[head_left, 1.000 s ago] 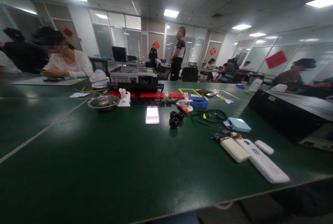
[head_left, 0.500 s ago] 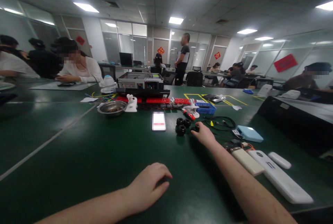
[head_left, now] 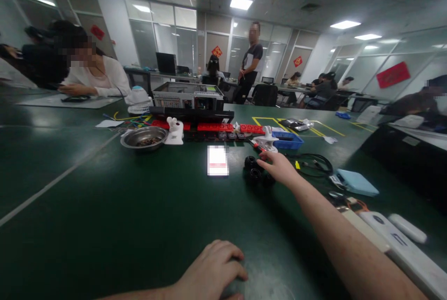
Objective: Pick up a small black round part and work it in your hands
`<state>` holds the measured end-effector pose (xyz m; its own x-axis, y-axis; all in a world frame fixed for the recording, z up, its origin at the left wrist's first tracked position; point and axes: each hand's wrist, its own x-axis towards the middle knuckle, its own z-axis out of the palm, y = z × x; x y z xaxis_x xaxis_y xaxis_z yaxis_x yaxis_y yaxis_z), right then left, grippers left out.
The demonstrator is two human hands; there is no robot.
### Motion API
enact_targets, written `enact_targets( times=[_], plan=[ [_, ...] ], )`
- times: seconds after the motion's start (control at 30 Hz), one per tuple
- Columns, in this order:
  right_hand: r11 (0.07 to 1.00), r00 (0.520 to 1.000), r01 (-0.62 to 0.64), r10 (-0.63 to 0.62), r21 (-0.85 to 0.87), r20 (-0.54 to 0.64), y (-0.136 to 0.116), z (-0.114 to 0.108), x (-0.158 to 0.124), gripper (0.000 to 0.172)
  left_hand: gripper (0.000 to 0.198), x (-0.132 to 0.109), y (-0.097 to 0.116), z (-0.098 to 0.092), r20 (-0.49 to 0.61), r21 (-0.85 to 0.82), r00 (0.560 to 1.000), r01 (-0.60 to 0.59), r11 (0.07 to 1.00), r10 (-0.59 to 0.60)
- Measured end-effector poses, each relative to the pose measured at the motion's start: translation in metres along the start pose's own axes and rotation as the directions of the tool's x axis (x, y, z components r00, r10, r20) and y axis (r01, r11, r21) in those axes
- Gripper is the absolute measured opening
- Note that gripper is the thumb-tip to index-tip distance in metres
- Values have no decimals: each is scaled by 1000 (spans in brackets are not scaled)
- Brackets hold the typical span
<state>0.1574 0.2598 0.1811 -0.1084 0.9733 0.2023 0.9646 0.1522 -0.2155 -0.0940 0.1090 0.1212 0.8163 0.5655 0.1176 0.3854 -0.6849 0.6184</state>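
My right hand [head_left: 277, 168] reaches out over several small black wheel-like pieces [head_left: 254, 174] clustered on the green table. Its thumb and fingertips are a little apart at the far right of the cluster; whether they touch a piece is unclear. One black piece [head_left: 269, 178] sits just below the hand, partly in shadow. Low in the view, my left hand [head_left: 216, 267] hovers over or rests on the table, fingers loosely bent and apart, holding nothing. A bright white rectangle [head_left: 217, 160], blurred out, lies left of the pieces.
Behind are a metal bowl [head_left: 144, 139], white clamp-like parts [head_left: 174, 131], red strips [head_left: 214, 127], an open computer case [head_left: 188, 96] and a blue tray [head_left: 288, 140]. On the right lie black cables [head_left: 319, 163], a light-blue box [head_left: 356, 182] and a white power bank [head_left: 401, 239]. Other people sit nearby.
My right hand has loosened from a black piece, which now sits beside the others, and its fingertips have shifted over the cluster. My left hand has moved slightly right and nearer. The view has tilted down.
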Motion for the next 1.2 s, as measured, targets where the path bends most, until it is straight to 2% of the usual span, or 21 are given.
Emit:
enact_targets(
  times=[0.17,0.3,0.43,0.5,0.57,0.63,0.7,0.77,0.8,0.83,0.87,0.93,0.97,1.0,1.03,1.1,1.17,1.2],
  plan=[
    [996,989,50,-38,-79,143,-14,14,45,41,25,0,-5,3,-11,28,1000,-16,999,17],
    [991,982,59,-35,-123,188,-26,22,62,36,26,2,0,-4,49,55,999,-4,998,2],
    [987,970,119,-92,-110,225,-45,22,53,39,24,1,6,-13,56,-21,998,44,999,-42],
    [982,960,162,-135,-95,244,-57,20,37,38,24,-2,8,-15,-2,-119,998,61,991,-62],
    [974,950,213,-187,-80,249,-70,15,13,36,27,-5,9,-15,-108,-215,987,90,973,-115],
    [948,923,316,-298,-37,242,-84,7,-16,33,32,-8,9,-13,-240,-281,945,153,948,-223],
    [905,871,417,-424,82,247,-99,-3,-46,32,40,-10,6,-10,-364,-336,857,243,910,-363],
    [846,795,437,-522,306,309,-110,-10,-70,29,46,-11,0,-7,-446,-391,767,296,872,-461],
    [808,775,383,-545,446,321,-114,-10,-79,27,48,-11,-3,-7,-477,-407,735,301,862,-482],
    [757,778,287,-542,587,317,-117,-8,-86,25,49,-11,-7,-8,-501,-409,719,294,864,-482],
    [683,803,163,-511,712,307,-120,-3,-91,24,50,-11,-10,-10,-521,-394,718,279,876,-463],
    [490,891,-105,-340,865,301,-123,13,-96,19,55,-10,-15,-15,-527,-313,760,241,919,-379],
    [404,908,-244,-223,881,354,-125,23,-98,20,57,-8,-16,-19,-505,-258,795,234,937,-337],
    [333,904,-352,-122,875,411,-127,33,-99,21,56,-7,-17,-22,-471,-208,823,246,947,-317],
    [283,890,-419,-61,863,452,-129,41,-101,22,53,-5,-16,-25,-438,-170,838,280,945,-327],
    [200,848,-521,7,830,531,-134,53,-103,28,46,-2,-13,-28,-407,-128,827,368,921,-388],
    [149,838,-542,10,827,546,-137,60,-106,35,42,1,-10,-30,-421,-121,795,428,896,-437],
    [141,849,-523,-4,841,528,-138,62,-107,36,41,2,-9,-30,-431,-124,787,433,893,-442]
  ],
)
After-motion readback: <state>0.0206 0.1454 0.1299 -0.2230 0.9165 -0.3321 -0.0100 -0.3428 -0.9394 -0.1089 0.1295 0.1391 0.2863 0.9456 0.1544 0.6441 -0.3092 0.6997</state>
